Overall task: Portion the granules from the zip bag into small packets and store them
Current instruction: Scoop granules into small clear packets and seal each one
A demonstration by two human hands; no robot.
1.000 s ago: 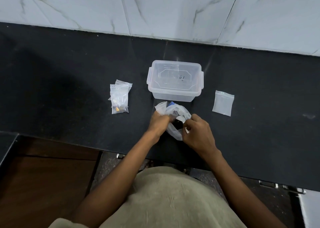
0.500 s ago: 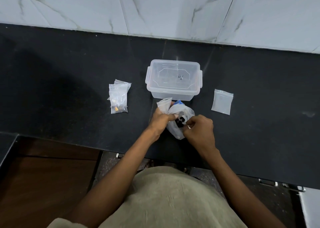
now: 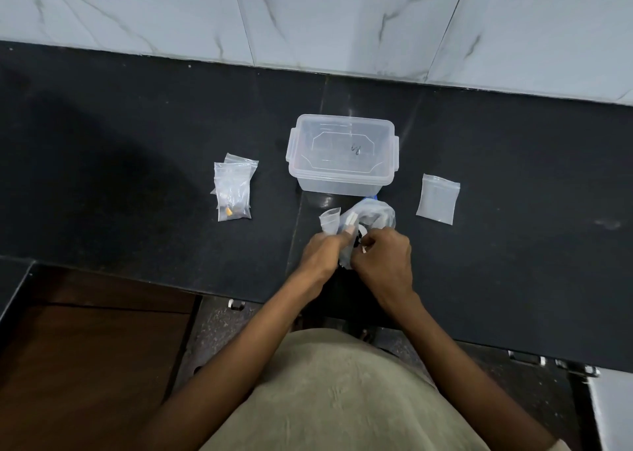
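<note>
While both hands, left hand and right hand, pinch the zip bag at frame centre, the lidded container sits just above.

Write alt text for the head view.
Both hands, left and right, grip a crumpled zip bag on a black counter. A lidded clear box sits behind it, filled packets to its left, one empty packet right.

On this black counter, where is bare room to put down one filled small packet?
Bare black counter lies left of the small packet pile, and also right of the single flat clear packet. It is crowded before the lidded clear plastic box, where both hands hold the crumpled zip bag.
</note>
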